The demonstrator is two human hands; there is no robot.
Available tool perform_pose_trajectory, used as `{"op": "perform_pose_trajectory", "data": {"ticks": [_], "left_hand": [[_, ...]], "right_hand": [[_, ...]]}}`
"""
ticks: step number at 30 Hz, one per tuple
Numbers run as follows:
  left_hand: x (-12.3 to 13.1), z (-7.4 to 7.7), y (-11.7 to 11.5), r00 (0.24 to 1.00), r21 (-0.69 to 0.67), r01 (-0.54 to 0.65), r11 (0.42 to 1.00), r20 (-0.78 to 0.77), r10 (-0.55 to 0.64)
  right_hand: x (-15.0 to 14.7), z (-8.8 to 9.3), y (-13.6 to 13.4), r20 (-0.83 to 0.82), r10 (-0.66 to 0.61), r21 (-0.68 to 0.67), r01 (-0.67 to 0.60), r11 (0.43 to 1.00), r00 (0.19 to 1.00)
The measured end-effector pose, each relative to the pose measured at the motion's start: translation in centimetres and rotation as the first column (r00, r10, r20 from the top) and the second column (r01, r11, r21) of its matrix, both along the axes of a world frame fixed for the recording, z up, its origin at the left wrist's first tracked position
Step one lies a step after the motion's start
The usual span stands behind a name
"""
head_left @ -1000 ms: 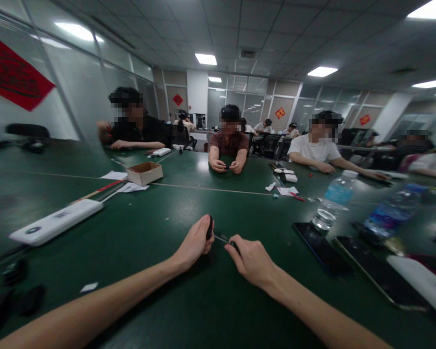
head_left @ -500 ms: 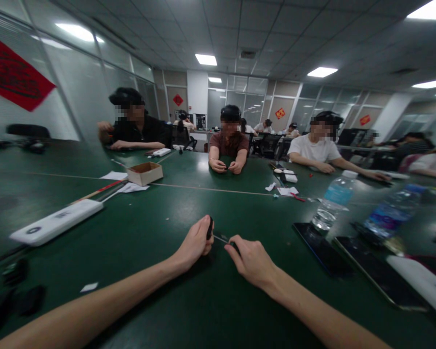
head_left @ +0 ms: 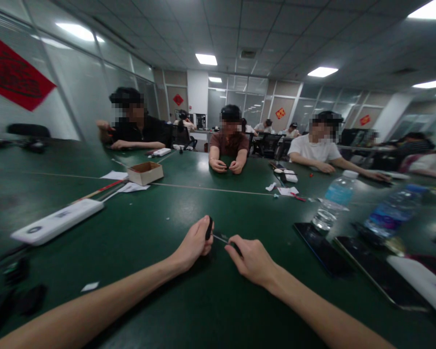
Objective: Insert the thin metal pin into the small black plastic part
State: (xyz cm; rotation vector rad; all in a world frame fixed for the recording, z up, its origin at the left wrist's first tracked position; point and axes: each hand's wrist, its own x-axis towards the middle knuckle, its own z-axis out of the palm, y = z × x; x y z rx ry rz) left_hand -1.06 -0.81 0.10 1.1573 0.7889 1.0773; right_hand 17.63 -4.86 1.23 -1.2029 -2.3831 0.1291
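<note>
Though blurred, maybe wire [head_left: 221, 238] between hands [head_left: 192, 245] [head_left: 252, 261]

Nothing can be read. Far ahead of the [left hand] [head_left: 192, 241] and [right hand] [head_left: 252, 261], a red banner [head_left: 18, 71] on the glass wall carries dark lettering, too blurred to make out. Red diamond signs [head_left: 178, 100] beyond are too small to read. A white oblong case [head_left: 56, 222] left of the hands shows only a small, illegible mark.
</note>
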Motion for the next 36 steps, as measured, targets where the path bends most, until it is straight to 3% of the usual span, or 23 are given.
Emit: {"op": "perform_pose_trajectory", "data": {"ticks": [12, 17, 23, 31, 36], "left_hand": [[0.0, -0.1, -0.2, 0.998, 0.08, -0.013, 0.997, -0.057, 0.018], [0.1, -0.2, -0.1, 0.996, 0.095, -0.04, 0.995, -0.074, 0.048], [0.0, 0.0, -0.7, 0.99, 0.153, 0.028, 0.988, -0.14, -0.006], [-0.2, -0.1, -0.2, 0.993, 0.072, 0.109, 0.991, -0.043, -0.106], [-0.3, -0.1, -0.1, 0.988, 0.039, 0.158, 0.987, -0.005, -0.157]], "right_hand": [[0.0, 0.0, -0.1, 0.042, -0.028, -0.01, 0.029, 1.0, 0.999], [-0.1, -0.2, 0.0, -0.019, -0.033, -0.018, 0.033, 0.999, 0.999], [1.4, -0.8, 2.2, -0.294, -0.311, -0.176, 0.269, 0.947, 0.904], [0.9, -0.5, 1.2, -0.113, -0.041, 0.005, 0.042, 0.999, 0.993], [0.9, -0.4, 1.1, -0.093, -0.047, 0.022, 0.049, 0.999, 0.995]]}}
